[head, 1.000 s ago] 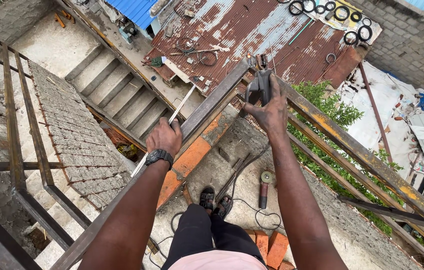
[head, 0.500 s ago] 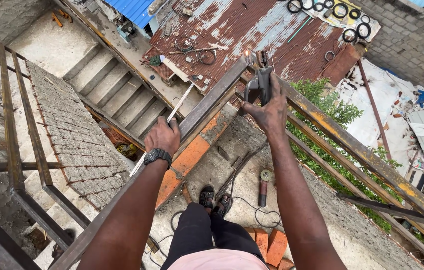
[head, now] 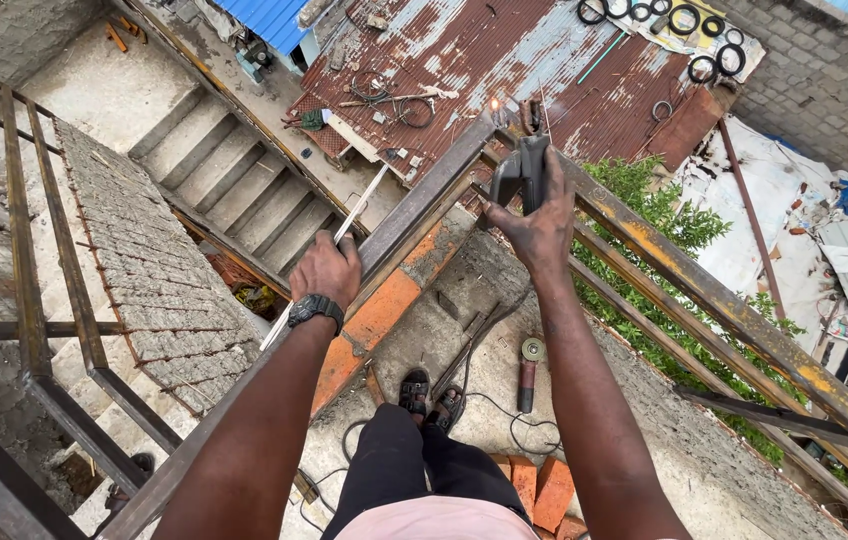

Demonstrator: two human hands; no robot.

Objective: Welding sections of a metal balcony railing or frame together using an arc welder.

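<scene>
Welding high on a rusty steel frame

The right hand (head: 542, 222) grips a dark electrode holder (head: 522, 172), pointing up-left toward the beam (head: 424, 215) joint. The left hand (head: 325, 270) clenches a thin white rod (head: 356, 215) slanting up-right.

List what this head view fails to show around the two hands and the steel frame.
- Tip of the dark tool in the right hand: too small to make out against the joint.
- Thin rod: its middle is hidden inside the left hand.
- Left palm: hidden, only the back shows above the wristwatch.
- Steel frame: cut off by the picture edges.
- Sandalled feet: partly hidden by the dark trousers.
</scene>
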